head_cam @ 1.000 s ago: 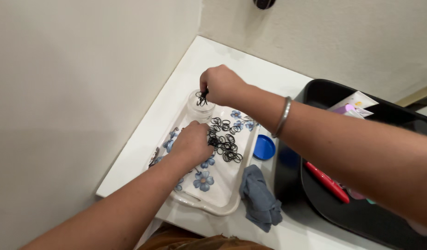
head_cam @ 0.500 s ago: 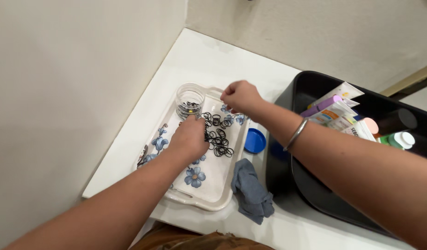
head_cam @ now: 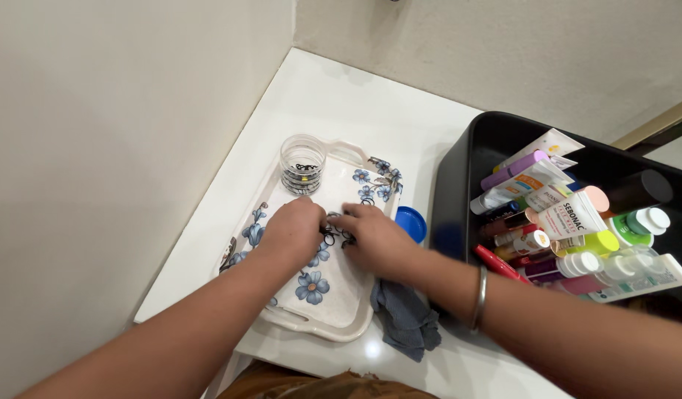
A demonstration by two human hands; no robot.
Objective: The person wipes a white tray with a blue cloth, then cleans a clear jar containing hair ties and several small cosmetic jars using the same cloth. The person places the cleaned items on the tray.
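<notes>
- Left hand (head_cam: pixel 295 229): palm down, knuckles up, fingers curled and bunched at the tips. The grip closes toward the right hand; what it pinches is hidden under the fingers.
- Left forearm: bare, runs from the lower left edge of the view diagonally up to the wrist, which is straight.
- Right hand (head_cam: pixel 376 240): palm down, fingers bent, fingertips pointing left and meeting those of the left hand.
- Right forearm: bare, enters from the lower right, slightly blurred. A thin metal bangle (head_cam: pixel 480 298) sits just behind the wrist.
- Both grips work at one spot, fingertips touching or nearly so.
</notes>
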